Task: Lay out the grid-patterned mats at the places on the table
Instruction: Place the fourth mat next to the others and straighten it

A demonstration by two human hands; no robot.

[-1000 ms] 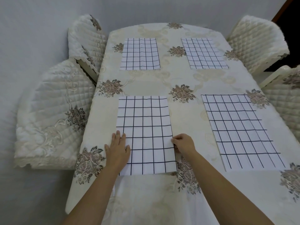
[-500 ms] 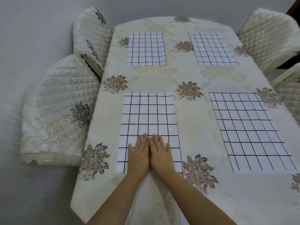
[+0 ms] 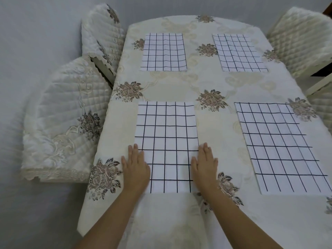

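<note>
Spread apart from the mat's middle since the earlier frame, the left hand (image 3: 135, 168) and right hand (image 3: 204, 168) are pressed flat on the side edges of the near-left mat (image 3: 167, 133), fingers (image 3: 135, 150) straight, nothing gripped. That mat is laid on the desk (image 3: 215, 141) between them, its long axis pointing away from the person. The near-right mat (image 3: 280, 148) is seen well apart; no obstacle is judged.

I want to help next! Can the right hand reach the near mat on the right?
Probably yes. The right hand lies flat at the near left mat's right edge, and only bare tablecloth lies between it and the near right mat.
</note>
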